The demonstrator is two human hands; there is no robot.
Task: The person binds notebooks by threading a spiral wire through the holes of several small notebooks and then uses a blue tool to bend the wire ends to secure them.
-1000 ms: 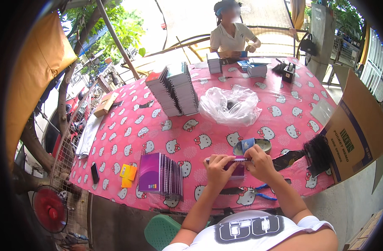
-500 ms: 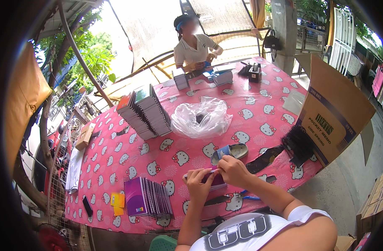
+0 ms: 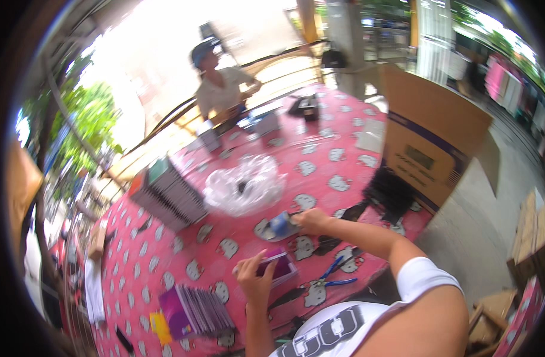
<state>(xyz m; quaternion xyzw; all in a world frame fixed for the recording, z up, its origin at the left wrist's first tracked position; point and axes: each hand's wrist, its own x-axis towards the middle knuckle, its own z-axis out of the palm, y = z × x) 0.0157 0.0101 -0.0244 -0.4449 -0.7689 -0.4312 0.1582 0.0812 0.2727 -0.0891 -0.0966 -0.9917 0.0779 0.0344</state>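
Observation:
A small purple notebook (image 3: 279, 268) lies near the table's front edge, tilted a little. My left hand (image 3: 254, 272) grips its left side, thumb over the cover and fingers at the edge. My right hand (image 3: 313, 221) is at the right end of a slide sandal (image 3: 278, 226) with a blue strap, on the table beyond the notebook. Its fingers are bent together; blur hides what is between them. Blue-handled pliers (image 3: 338, 279) lie open to the right of the notebook. A leaning row of purple spiral notebooks (image 3: 195, 312) sits to the left.
Tall notebook stacks (image 3: 168, 196) and a clear plastic bag (image 3: 245, 184) stand farther back. Black spiral bindings (image 3: 388, 193) lie beside a large cardboard box (image 3: 433, 143). Across the table a person (image 3: 222, 89) works near smaller stacks. A phone (image 3: 124, 340) and yellow papers (image 3: 160, 327) lie front left.
My right hand has left the notebook and reached out to the sandal. My left hand keeps hold of the notebook. The whole view has swung to the right, and the pliers show more fully.

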